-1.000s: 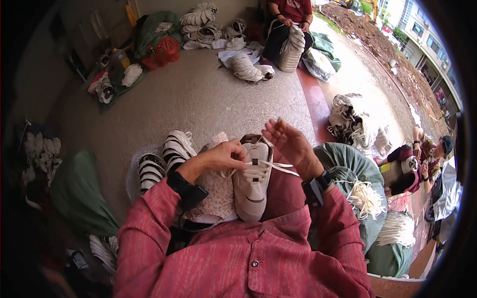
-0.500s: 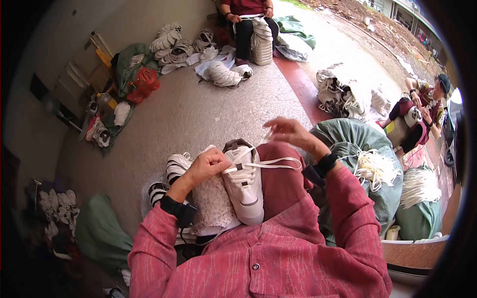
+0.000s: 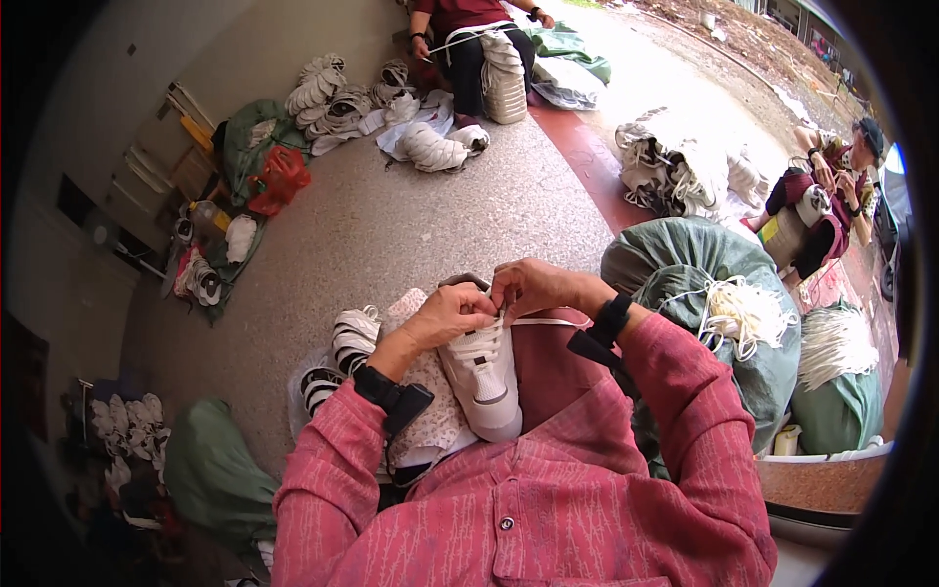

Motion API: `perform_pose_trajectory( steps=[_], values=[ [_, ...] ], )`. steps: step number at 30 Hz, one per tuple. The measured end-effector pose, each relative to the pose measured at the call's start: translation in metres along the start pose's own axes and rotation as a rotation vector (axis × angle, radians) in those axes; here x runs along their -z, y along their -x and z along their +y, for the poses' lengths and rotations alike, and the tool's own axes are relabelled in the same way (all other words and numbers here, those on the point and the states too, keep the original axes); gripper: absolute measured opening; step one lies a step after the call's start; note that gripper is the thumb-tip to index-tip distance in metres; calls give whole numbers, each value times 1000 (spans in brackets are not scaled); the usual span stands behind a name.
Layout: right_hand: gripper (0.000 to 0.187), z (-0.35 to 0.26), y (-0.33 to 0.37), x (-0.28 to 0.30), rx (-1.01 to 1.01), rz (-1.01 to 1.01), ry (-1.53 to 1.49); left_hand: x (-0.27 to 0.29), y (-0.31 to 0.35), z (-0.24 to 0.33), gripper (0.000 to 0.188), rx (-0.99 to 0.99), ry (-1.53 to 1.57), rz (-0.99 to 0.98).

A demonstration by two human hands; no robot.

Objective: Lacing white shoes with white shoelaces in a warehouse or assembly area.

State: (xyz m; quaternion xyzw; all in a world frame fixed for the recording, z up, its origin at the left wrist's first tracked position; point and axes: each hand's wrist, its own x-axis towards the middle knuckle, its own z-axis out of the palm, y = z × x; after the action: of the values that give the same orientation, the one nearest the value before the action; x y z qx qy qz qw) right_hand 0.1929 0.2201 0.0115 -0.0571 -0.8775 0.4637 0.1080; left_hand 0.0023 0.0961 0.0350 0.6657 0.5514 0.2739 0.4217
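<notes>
On my lap a white sneaker [image 3: 484, 377] lies with its toe toward me, partly laced with white lace. My left hand [image 3: 452, 315] is closed in a pinch at the shoe's upper eyelets, its fingertips on the shoelace. From the other side my right hand [image 3: 536, 286] pinches the lace close to the shoe's opening, fingertips nearly meeting the left ones. A loop of white shoelace [image 3: 553, 318] trails under my right hand over my right thigh. The exact spot between the fingertips is hidden. A flowered cloth [image 3: 425, 426] covers my left thigh beside the shoe.
Black-and-white striped shoe parts [image 3: 354, 338] sit left of my knee. A green sack [image 3: 773, 391] with a bundle of white laces [image 3: 743, 315] stands at my right, and more laces [image 3: 836, 344] lie beyond. Shoe piles [image 3: 675, 171] and two seated co-workers are farther off.
My right hand has come down and left from above my right knee to the shoe's eyelets, drawing the lace loop in. My left hand has shifted slightly right along the shoe.
</notes>
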Motion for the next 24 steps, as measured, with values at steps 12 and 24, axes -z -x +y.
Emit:
perform_pose_trajectory(
  steps=[12,24],
  values=[
    [21,-16,5,2,-131,-105,-80,8,23,-1,10,-278,-583,287],
    [29,11,36,5,-136,454,18,105,100,-44,11,236,-706,590]
  ],
)
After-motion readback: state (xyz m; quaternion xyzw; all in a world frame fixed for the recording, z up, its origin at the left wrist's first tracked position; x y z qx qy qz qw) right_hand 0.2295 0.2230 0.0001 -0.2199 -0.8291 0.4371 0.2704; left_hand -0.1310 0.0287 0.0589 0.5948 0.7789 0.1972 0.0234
